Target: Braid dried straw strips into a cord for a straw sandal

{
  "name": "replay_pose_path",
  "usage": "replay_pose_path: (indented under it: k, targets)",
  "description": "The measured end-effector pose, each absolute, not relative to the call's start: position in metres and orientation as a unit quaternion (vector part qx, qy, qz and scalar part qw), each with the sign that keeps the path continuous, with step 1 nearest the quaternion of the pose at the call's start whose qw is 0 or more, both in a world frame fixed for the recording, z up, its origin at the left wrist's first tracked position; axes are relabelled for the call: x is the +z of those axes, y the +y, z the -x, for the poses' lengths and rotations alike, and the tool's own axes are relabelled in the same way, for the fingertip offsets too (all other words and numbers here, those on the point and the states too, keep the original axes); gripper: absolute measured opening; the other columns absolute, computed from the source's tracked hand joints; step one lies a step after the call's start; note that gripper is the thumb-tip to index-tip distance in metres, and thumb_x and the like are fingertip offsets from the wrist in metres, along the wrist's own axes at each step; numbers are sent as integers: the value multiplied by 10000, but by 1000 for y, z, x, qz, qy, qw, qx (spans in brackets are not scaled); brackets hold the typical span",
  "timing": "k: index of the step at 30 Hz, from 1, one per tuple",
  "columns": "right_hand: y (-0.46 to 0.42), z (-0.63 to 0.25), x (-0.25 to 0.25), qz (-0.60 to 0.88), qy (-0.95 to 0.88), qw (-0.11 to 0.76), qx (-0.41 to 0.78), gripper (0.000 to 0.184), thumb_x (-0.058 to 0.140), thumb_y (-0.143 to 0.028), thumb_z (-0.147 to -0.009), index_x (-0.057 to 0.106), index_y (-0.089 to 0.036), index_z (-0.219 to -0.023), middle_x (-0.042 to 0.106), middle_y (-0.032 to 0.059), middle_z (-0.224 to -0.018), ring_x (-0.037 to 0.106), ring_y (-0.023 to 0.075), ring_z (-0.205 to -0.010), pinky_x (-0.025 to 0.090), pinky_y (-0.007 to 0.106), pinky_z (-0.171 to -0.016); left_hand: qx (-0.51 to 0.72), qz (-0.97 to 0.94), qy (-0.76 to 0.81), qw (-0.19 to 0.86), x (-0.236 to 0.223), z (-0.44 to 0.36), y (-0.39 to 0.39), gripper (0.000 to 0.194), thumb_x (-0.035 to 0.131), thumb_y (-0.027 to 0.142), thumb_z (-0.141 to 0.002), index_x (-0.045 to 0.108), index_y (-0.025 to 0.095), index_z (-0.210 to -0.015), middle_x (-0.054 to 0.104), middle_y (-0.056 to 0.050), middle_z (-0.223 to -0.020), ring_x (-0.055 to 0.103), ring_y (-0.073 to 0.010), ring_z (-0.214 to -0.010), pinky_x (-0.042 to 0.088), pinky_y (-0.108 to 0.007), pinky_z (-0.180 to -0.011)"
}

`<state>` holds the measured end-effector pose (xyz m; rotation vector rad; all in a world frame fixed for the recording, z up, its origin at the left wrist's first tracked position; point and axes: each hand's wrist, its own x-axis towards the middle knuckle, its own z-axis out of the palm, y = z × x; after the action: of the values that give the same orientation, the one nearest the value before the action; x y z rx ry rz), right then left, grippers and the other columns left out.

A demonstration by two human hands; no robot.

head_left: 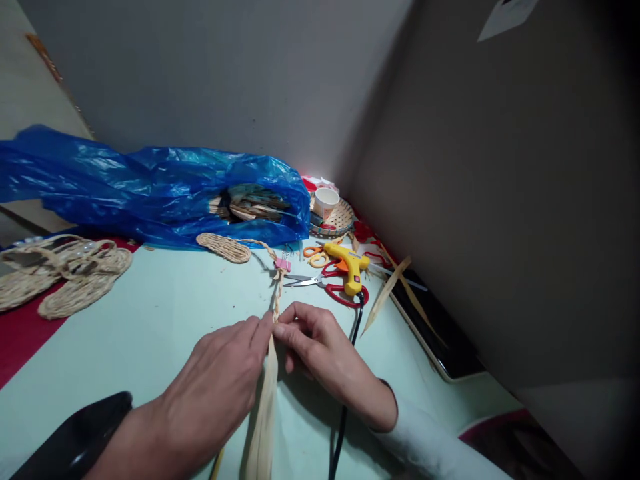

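Note:
A thin braid (277, 299) of pale dried plant strips, like corn husk, runs toward me down the table. A pink binder clip (283, 265) grips its far end. My left hand (220, 373) is closed at the braid's near end, its fingertips pressed together there. From the other side my right hand (320, 343) pinches the same spot between thumb and forefinger. Below the hands hang long loose husk strips (265, 420). Past the clip, a woven sole (223, 247) lies with a braided cord trailing toward it. My left fingertips are partly hidden.
Red-handled scissors (345, 293) lie beside a yellow glue gun (353, 267), whose black cord passes my right wrist. Woven sandals (85, 273) rest at left. Behind are a blue plastic bag (165, 193) holding husks and a white cup (327, 202). A black tray-like object (440, 333) sits at right.

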<state>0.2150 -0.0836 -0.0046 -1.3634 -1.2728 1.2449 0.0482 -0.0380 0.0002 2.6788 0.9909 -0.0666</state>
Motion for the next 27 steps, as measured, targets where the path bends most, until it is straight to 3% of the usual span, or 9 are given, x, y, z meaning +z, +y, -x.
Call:
replay_pose_path:
  k: [4,8,11,13,16,20,23,27]
  targets:
    - [-82,-215,-4,509,-452,438,588,171,600,-301,-934,561,-188,-812,533,-70,-513,345,62,-396,241,187,-394,-16,-939,342,38,-12,-47,-44,523,257,-30,-879,655,123,-1182,703,-162,-1039,675,-320,-923,537,-533,-862]
    - [-82,-213,-1,481,-417,450,626,313,737,-431,-848,541,-191,-806,489,-91,-527,336,57,-417,228,188,-402,-17,-937,338,81,-11,-44,-41,537,289,2,-888,634,155,-1269,712,-173,-1069,674,-325,-929,530,-520,-850]
    - [-83,-214,-2,491,-441,449,602,331,742,-448,-843,541,-187,-809,546,-54,-598,377,76,-502,269,195,-458,2,-926,337,172,-4,-41,-33,512,331,48,-874,628,161,-1275,717,-197,-1129,674,-349,-986,500,-524,-902]
    - [-84,-216,-3,509,-491,435,557,239,680,-387,-896,566,-183,-841,601,-19,-678,412,95,-561,307,208,-502,54,-905,332,260,1,-39,-27,392,382,110,-885,675,204,-1127,735,-144,-1062,675,-313,-941,495,-458,-889]
    - [-87,-219,-3,551,-568,405,458,132,578,-283,-958,600,-183,-875,635,3,-753,491,122,-650,364,227,-584,89,-821,333,454,7,-38,-17,230,443,246,-909,667,221,-862,695,-54,-800,635,-235,-725,489,-354,-715]
    - [-91,-218,0,572,-612,379,393,155,535,-246,-993,617,-175,-884,676,25,-813,572,150,-736,405,250,-674,83,-642,340,682,10,-45,-9,211,597,367,-863,653,173,-802,541,25,-665,437,-116,-537,354,-251,-530]
    - [-91,-216,3,576,-616,372,388,171,549,-230,-999,643,-163,-873,696,30,-810,586,153,-730,402,254,-681,98,-598,355,712,10,-50,-8,263,692,405,-801,649,150,-752,417,71,-599,256,-80,-502,178,-249,-480]
    - [-93,-216,6,603,-633,344,342,178,560,-216,-1004,693,-163,-898,739,40,-842,615,161,-758,385,264,-704,123,-635,383,660,6,-51,-9,306,667,442,-805,667,145,-730,386,86,-494,251,-79,-465,150,-272,-487]
